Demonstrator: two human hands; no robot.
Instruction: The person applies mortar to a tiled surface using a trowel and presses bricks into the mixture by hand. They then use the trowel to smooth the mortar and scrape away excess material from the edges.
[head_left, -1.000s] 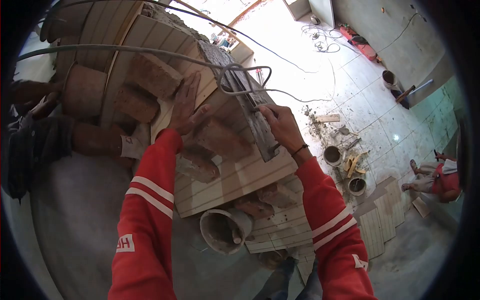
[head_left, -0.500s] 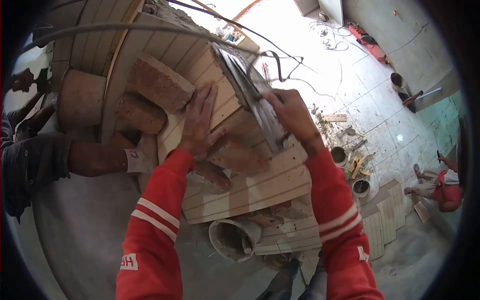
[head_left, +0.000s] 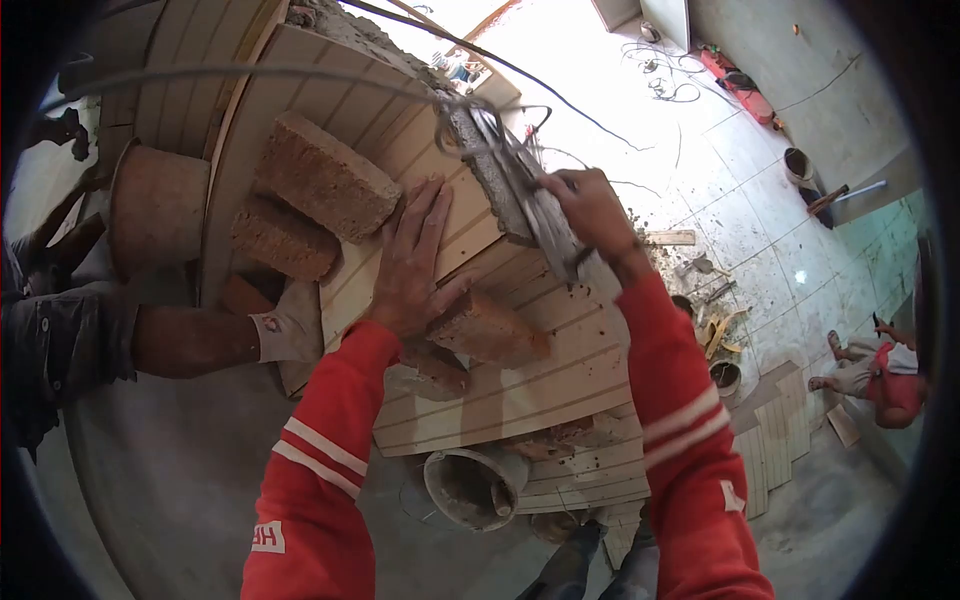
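My left hand lies flat with fingers stretched on a beige grooved tile, beside the bricks. A large brick touches or nearly touches its fingertips, with another brick just left of that. Under my wrist side sit a third brick and a partly covered brick. My right hand is closed around the handle of a long, flat plastering trowel, blurred by motion. The trowel's blade lies along the mortar edge of the tiled step.
Another person's leg and a bucket are at left. Below the step stands a mortar-stained bucket. A cable crosses above the tiles. Tools and debris lie on the floor at right, where another person sits.
My right hand and the trowel have shifted slightly right and down along the edge, uncovering more grey mortar. The left hand stays on the tile; the view has shifted a little.
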